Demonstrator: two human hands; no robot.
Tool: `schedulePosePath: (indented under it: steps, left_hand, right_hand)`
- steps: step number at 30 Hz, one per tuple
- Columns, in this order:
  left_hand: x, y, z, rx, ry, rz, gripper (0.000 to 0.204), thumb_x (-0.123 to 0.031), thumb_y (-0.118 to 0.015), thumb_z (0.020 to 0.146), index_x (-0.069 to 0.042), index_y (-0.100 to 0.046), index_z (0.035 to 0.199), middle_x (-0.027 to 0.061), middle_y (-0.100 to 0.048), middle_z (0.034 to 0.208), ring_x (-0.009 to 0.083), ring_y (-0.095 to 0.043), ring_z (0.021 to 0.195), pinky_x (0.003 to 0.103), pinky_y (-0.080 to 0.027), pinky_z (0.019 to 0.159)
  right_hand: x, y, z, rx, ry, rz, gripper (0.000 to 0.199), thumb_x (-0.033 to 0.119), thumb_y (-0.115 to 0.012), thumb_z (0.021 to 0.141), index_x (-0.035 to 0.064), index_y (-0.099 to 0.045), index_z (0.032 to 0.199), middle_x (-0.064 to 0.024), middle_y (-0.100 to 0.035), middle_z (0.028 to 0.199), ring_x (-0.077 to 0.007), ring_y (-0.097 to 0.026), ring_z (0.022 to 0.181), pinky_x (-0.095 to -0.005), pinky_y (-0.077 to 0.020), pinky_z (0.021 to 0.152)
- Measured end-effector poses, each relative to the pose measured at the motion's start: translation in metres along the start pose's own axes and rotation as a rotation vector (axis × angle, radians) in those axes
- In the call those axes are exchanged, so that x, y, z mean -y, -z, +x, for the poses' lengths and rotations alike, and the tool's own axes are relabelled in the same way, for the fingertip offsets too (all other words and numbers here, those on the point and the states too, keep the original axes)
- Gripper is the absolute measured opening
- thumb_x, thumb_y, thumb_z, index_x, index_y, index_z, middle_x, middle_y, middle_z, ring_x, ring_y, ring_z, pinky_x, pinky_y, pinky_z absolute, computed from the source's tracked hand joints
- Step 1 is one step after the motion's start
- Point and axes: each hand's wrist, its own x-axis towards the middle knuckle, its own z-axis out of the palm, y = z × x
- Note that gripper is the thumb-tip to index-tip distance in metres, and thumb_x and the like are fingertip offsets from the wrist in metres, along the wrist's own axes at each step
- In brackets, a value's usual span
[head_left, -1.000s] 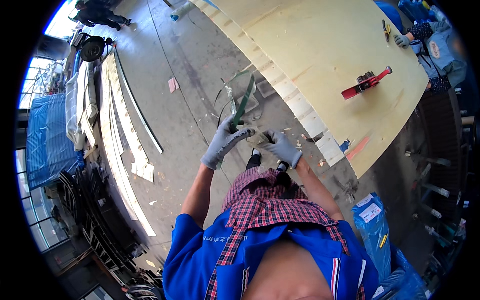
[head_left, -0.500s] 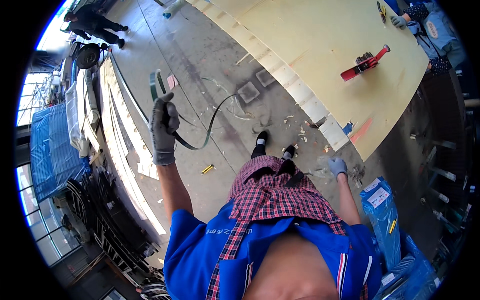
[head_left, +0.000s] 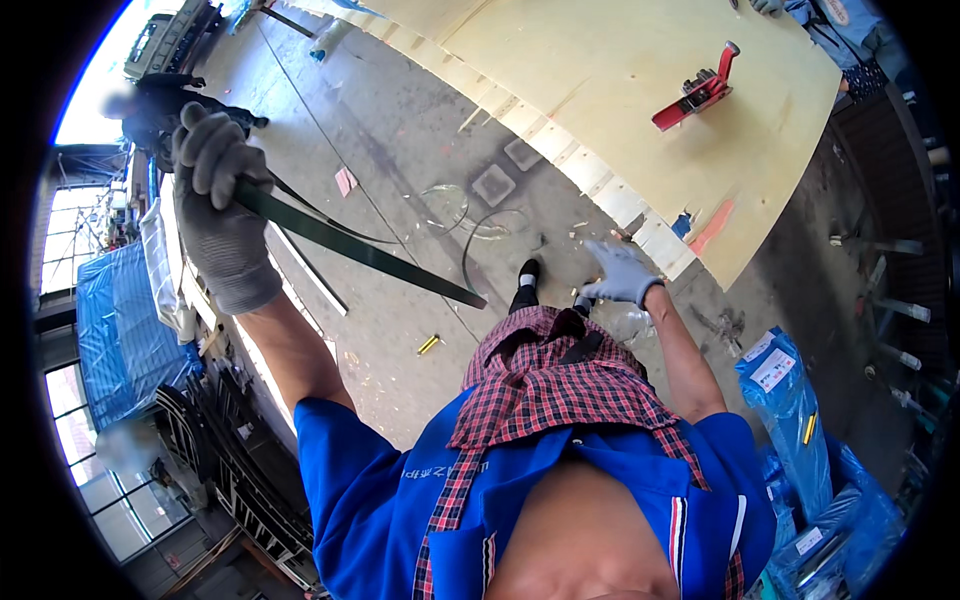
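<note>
Left hand (head_left: 222, 165), grey-gloved: raised toward the upper left, fingers curled closed around a dark green strap (head_left: 350, 240). Right hand (head_left: 622, 276), likewise gloved: low, near the feet, fingers spread, nothing seen in its grasp; clear plastic (head_left: 630, 322) lies just below it, contact not certain.

Step in hand, as judged: one-handed handling of the strap, held up off the floor (head_left: 385, 385). Next move, as judged: calls for a firm left grip, the loops kept clear of the black shoe (head_left: 529, 268), and the right hand brought across if a second hold is wanted.

Strap, one: flat, narrow, slightly glossy, springy in its bend. Broad face slopes from the left fist down and rightward to a point above the checked apron (head_left: 560, 400); whether that point is a cut end or a turn cannot be told. Thinner dark runs, seemingly of the same band, curve beyond it over the floor.

Nearby: pale wooden panel (head_left: 600, 80), upper right, bearing one red-handled tool (head_left: 700, 90); one small yellow object (head_left: 428, 345) on the floor.
</note>
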Motion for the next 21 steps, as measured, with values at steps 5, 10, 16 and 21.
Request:
schedulePosePath:
  steps: [5,10,16,21]
  left_hand:
    - [0.025,-0.05,0.027,0.145,0.033,0.023,0.014,-0.01,-0.038,0.098,-0.003,-0.047,0.091,0.0003,-0.044,0.069,0.007,-0.039,0.05,0.023,-0.037,0.051]
    - [-0.036,-0.056,0.062,0.104,0.271,-0.056,0.031,-0.016,-0.037,0.101,-0.011,-0.042,0.071,-0.0012,-0.039,0.059,0.009,-0.038,0.05,0.024,-0.033,0.055]
    - [-0.201,0.156,0.039,-0.415,0.51,1.371,0.032,-0.027,-0.044,0.098,-0.006,-0.057,0.118,0.0054,-0.064,0.102,0.0133,-0.06,0.065,0.028,-0.052,0.064]
    - [0.065,0.086,0.036,-0.214,0.013,2.569,0.038,-0.041,-0.052,0.093,-0.007,-0.066,0.101,0.009,-0.068,0.077,0.021,-0.064,0.067,0.032,-0.051,0.066]
  right_hand:
    - [0.132,0.07,0.003,-0.05,0.833,0.641,0.091,0.048,-0.072,0.072,0.002,-0.032,0.139,-0.0205,-0.04,0.136,-0.0278,-0.036,0.13,-0.0376,-0.0284,0.107]
    - [0.14,0.079,-0.044,0.506,0.719,1.143,0.034,0.02,-0.062,0.09,0.0021,-0.055,0.118,-0.0011,-0.06,0.092,-0.0057,-0.054,0.076,-0.0222,-0.0458,0.067]
    - [0.005,0.053,-0.098,-0.145,0.335,1.416,0.021,0.02,-0.059,0.092,0.0041,-0.058,0.104,0.0041,-0.056,0.085,-0.0007,-0.05,0.067,-0.0155,-0.0412,0.06]
    - [-0.002,0.076,-0.103,-0.548,0.358,0.751,0.019,0.022,-0.062,0.089,0.0041,-0.06,0.094,-0.0084,-0.051,0.064,-0.0103,-0.045,0.058,-0.0274,-0.0402,0.055]
